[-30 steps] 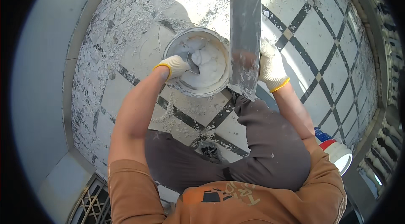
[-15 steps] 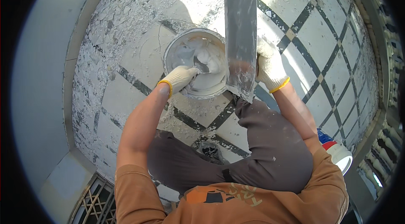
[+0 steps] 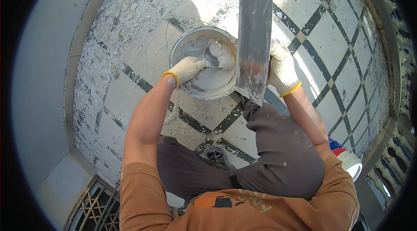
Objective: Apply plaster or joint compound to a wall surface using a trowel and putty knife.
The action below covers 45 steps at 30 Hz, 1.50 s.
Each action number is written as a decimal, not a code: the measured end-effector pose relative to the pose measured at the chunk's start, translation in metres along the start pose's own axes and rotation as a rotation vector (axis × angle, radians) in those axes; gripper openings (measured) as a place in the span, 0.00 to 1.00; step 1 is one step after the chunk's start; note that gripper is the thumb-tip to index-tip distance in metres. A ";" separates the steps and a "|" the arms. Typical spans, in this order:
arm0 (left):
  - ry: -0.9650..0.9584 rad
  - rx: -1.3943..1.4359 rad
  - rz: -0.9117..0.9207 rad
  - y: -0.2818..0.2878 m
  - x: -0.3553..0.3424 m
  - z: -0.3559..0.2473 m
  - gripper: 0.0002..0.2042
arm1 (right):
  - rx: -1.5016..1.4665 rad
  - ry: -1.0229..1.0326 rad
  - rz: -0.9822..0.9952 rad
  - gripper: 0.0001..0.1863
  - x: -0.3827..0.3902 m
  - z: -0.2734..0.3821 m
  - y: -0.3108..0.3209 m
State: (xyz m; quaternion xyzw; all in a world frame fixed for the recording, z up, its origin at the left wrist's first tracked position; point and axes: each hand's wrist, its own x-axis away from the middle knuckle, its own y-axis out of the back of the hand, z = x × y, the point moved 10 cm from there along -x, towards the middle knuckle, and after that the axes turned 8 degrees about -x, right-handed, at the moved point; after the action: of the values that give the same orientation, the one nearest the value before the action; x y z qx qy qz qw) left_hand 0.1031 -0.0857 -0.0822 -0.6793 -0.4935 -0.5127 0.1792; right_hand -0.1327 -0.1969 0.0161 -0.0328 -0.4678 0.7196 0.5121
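My left hand, in a white knit glove with a yellow cuff, is closed round the handle of a putty knife. The knife's blade dips into thick white putty inside a round bucket on the floor. My right hand, gloved the same way, grips a long rectangular steel plastering trowel from behind its right edge; the handle is mostly hidden. The trowel's flat face is turned up beside the bucket's right rim, with white smears toward its near end.
Flakes and crumbs of white debris cover the tiled floor on the left. A white pail stands by my right side. A grey wall runs along the left, a balustrade along the right. My bent legs are close below the bucket.
The putty knife has moved slightly up and right in the bucket, its blade now tilted differently in the putty. In the picture, the trowel and bucket sit a little further right.
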 end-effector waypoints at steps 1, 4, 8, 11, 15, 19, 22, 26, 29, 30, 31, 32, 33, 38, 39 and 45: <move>-0.027 0.025 0.002 0.001 0.002 0.004 0.19 | 0.030 -0.019 -0.086 0.18 0.000 -0.003 0.015; -0.128 0.097 0.002 0.007 0.000 0.006 0.20 | 0.129 -0.054 -0.335 0.19 -0.002 0.000 0.056; -0.171 0.076 -0.062 0.010 0.008 0.002 0.20 | 0.079 0.123 -0.261 0.17 0.000 0.008 0.038; -0.170 0.115 -0.085 0.015 0.028 0.004 0.20 | -0.131 0.026 -0.303 0.18 0.002 0.010 0.037; -0.189 0.269 -0.119 0.030 0.069 0.006 0.19 | -0.698 -0.430 -0.463 0.20 0.017 -0.009 0.027; -0.247 0.533 -0.274 0.037 0.115 0.012 0.14 | 0.198 0.130 -0.077 0.21 0.008 0.005 0.041; -0.444 0.517 -0.470 0.041 0.140 0.004 0.13 | -0.497 -0.123 0.130 0.23 -0.011 -0.034 0.037; -0.767 0.355 -0.794 0.064 0.167 -0.036 0.17 | -0.514 -0.148 0.236 0.25 -0.017 -0.064 -0.019; -1.099 -0.127 -1.161 0.060 0.207 -0.084 0.25 | -0.518 -0.183 0.294 0.27 -0.020 -0.080 -0.048; -1.106 -0.125 -1.158 0.059 0.208 -0.087 0.25 | -0.518 -0.196 0.308 0.27 -0.027 -0.083 -0.057; -1.084 -0.181 -1.163 0.056 0.208 -0.092 0.26 | -0.519 -0.209 0.321 0.28 -0.022 -0.084 -0.058; -1.059 -0.239 -1.170 0.054 0.208 -0.096 0.26 | -0.522 -0.225 0.336 0.29 -0.028 -0.091 -0.068; -1.033 -0.297 -1.176 0.053 0.209 -0.099 0.27 | -0.525 -0.242 0.351 0.29 -0.026 -0.094 -0.072; -0.880 -0.661 -1.134 0.055 0.225 -0.100 0.29 | -0.409 -0.239 0.268 0.32 -0.010 -0.080 -0.081; -0.832 -0.762 -1.115 0.054 0.227 -0.099 0.29 | -0.370 -0.234 0.237 0.33 -0.009 -0.079 -0.080; -0.859 -0.859 -1.139 0.060 0.250 -0.106 0.29 | -0.836 -0.384 0.811 0.33 -0.009 -0.062 -0.100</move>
State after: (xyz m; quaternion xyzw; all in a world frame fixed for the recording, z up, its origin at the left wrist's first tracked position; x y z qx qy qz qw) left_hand 0.0958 -0.0706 0.1951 -0.4714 -0.5485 -0.3649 -0.5864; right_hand -0.0251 -0.1602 0.0476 -0.2762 -0.7444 0.6060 0.0478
